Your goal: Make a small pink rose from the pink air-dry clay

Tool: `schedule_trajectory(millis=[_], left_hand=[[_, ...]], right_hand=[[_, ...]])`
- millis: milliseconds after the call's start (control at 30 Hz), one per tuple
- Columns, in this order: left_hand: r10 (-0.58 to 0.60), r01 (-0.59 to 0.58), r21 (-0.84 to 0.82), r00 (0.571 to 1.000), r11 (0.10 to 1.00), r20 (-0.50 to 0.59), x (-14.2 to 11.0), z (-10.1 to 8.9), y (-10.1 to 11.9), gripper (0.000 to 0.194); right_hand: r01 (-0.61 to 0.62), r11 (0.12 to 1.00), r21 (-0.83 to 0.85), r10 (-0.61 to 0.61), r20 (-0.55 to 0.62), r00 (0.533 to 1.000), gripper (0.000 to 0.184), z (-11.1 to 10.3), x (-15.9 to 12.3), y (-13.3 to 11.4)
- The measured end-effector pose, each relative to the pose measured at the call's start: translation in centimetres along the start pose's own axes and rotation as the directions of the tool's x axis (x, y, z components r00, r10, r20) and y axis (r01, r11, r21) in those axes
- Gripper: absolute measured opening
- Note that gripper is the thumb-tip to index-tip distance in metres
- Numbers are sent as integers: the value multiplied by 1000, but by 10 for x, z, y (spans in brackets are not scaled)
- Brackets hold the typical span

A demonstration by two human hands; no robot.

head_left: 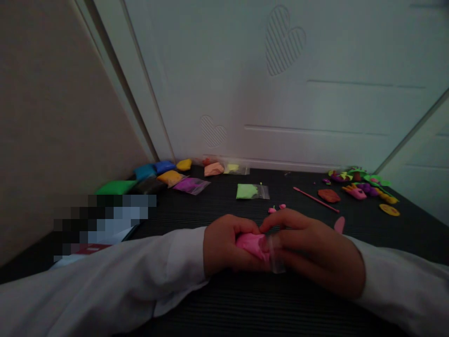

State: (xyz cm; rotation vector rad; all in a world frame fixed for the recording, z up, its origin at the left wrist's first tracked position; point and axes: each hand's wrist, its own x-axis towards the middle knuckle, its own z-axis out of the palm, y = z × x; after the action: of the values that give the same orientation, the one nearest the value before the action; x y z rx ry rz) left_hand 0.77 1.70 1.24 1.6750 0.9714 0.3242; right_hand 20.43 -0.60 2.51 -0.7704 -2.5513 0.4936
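Observation:
My left hand is closed around a small clear bag of pink modelling clay, held just above the dark table near its front. At the bag's mouth, the fingers of my right hand grip the clear plastic and reach onto the clay; the fingertips are partly hidden. Just beyond the right hand lie two small pink clay pieces. A flat pink tool shows behind the right wrist.
A green clay bag lies mid-table. Several coloured clay bags, including a purple one, line the back left. To the right are a thin pink stick, a reddish clay lump and clay figures. A white panel stands behind.

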Motion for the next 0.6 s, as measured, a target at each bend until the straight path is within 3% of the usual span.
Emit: schedule_trajectory(millis=[200,333,400,600], left_hand=[[-20,21,-58,1000,998,14,0,-1,2,30],[-41,41,-95,999,995,4,1,0,2,28],[-47,46,-107,999,993,-9,2,0,1,27],[-48,40,-152,998,988,-50,3,1,1,26]], right_hand=[[-22,999,41,20,50,999,13,-32,-1,-5],[-264,923,281,225,163,961,15,-63,-6,0],[-314,866,389,266,175,948,16,-73,-7,4],[-350,743,570,275,217,937,15,-67,-5,6]])
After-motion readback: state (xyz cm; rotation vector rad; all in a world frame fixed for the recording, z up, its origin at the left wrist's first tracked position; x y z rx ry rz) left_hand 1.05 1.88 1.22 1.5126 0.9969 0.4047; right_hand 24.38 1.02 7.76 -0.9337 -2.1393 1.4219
